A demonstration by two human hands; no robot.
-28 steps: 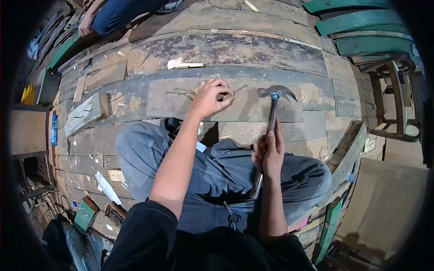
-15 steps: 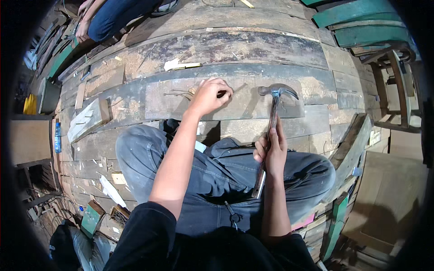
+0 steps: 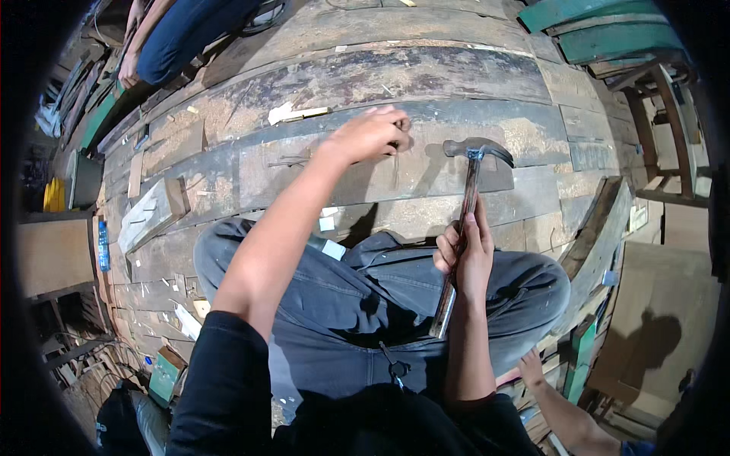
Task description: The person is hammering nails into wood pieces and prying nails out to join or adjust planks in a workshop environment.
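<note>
A claw hammer [image 3: 471, 178] stands upright in my right hand [image 3: 473, 254], its head up and claw to the right. The fingers wrap round the middle of the dark handle. My left hand [image 3: 371, 137] is over a flat wooden board [image 3: 433, 178] in front of my crossed legs. Its fingers curl in a pinch; what is between them, if anything, is hidden. Below these fingers a thin dark line shows on the board, nail or shadow I cannot tell. Several long thin nails [image 3: 287, 161] lie at the board's left part, partly behind my left forearm.
A wood block with nails in it [image 3: 152, 216] lies at left, beside a blue bottle [image 3: 103, 245]. Sawdust and scraps [image 3: 296, 114] litter the plank floor. Another person's arm [image 3: 559, 406] reaches in at lower right; another person sits at top left. A timber [image 3: 593, 228] lies at right.
My left hand has moved right and slightly away from me, off the nails' side. The hammer has shifted slightly right. Another person's arm has come in at lower right.
</note>
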